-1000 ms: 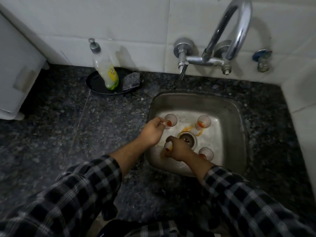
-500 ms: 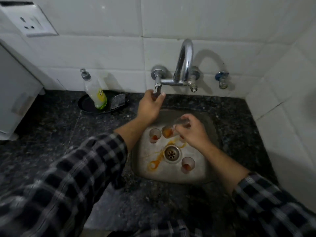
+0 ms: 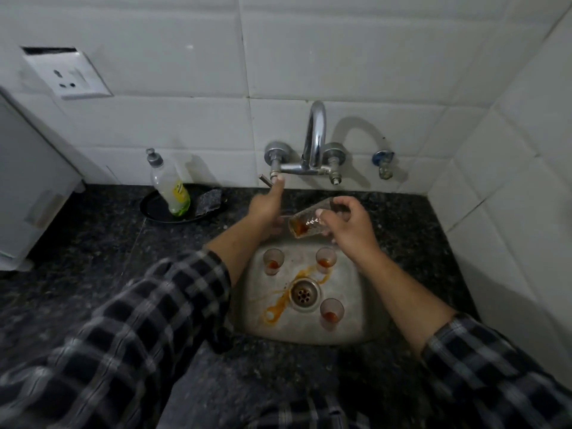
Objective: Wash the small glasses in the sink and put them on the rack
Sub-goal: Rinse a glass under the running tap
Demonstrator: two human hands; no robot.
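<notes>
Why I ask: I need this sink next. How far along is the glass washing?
Barely started. Done: nothing washed shows, and no rack is in view. In hand: the right hand holds one tilted glass with brown dregs over the sink, while the left hand touches the tap lever; no water shows. Left: three glasses with dregs standing in the sink, plus the orange spill.
</notes>
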